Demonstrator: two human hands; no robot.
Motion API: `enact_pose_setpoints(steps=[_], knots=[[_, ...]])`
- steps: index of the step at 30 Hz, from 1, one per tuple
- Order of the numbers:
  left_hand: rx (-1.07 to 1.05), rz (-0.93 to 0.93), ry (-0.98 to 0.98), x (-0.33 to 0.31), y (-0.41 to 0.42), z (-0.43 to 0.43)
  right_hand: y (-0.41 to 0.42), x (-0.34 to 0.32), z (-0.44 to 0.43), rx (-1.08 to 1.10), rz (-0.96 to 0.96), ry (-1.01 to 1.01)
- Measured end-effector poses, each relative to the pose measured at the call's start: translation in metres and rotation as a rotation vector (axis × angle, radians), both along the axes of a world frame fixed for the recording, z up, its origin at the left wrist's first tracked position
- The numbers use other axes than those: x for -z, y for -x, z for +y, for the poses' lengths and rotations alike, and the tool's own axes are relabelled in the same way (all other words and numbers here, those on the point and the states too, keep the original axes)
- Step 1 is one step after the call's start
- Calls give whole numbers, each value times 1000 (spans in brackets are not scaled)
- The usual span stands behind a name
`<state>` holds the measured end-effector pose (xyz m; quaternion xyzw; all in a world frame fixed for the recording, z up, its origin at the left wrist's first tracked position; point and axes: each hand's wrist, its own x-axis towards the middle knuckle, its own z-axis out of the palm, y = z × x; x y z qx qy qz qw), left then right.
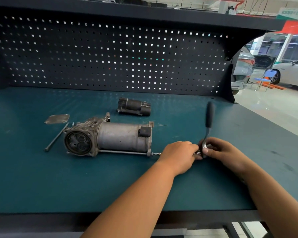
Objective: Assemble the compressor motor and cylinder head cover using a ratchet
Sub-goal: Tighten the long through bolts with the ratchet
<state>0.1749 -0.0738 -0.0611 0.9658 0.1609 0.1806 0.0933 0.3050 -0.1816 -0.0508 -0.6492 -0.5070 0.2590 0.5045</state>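
The grey compressor motor [120, 136] lies on its side on the teal bench, its round cylinder end facing left. A long bolt [122, 152] runs along its near side. To the right of the motor, my left hand [179, 156] grips the ratchet's extension bar, whose bit meets the bolt head. My right hand [218, 150] holds the ratchet [208, 121] at its head; the black handle points away from me. The flat cylinder head cover [57, 119] lies left of the motor.
A second long bolt [56, 137] lies on the bench [93, 186] left of the motor. A smaller dark motor unit [134, 106] sits behind it. A black pegboard [110, 54] closes the back. Cars and a blue chair stand beyond the right edge.
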Motion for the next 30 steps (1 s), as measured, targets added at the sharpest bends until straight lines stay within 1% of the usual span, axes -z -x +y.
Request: enact_pose_setpoints(steps=[1, 2, 4, 8, 9, 11, 12, 13, 17, 20, 22, 26, 28, 30], knots=[[-3, 8, -14, 0, 0, 0, -2, 0, -2, -38, 13, -30], [-8, 17, -27, 1, -1, 0, -2, 0, -2, -57, -14, -25], [-27, 27, -50, 2, -1, 0, -3, 3, -2, -35, -63, -5], [-48, 16, -44, 2, -2, 0, 0, 7, 1, 106, 22, -74], [-33, 4, -24, 2, -2, -1, 0, 7, 4, 167, -1, -66], [11, -9, 16, 1, 0, -2, 0, 8, 8, 265, -113, -4], [30, -9, 24, 1, 1, -3, -1, 9, 9, 269, -116, 2], [45, -10, 23, 1, 2, -3, 0, 8, 9, 243, -80, -10], [51, -31, 21, 0, 4, -2, -1, 5, -2, 57, 118, -117], [45, -21, -1, 1, 3, -3, -2, 6, -6, 11, 220, -145], [30, -12, -13, 1, 3, -3, -3, 8, -4, 61, 205, -143], [19, -42, 16, 1, 4, -3, -4, 13, 5, 218, 81, -48], [30, -50, 28, 0, 5, -3, -2, 14, 6, 212, 31, -36], [33, -50, 29, -1, 5, -3, -1, 12, 3, 150, 53, -83]])
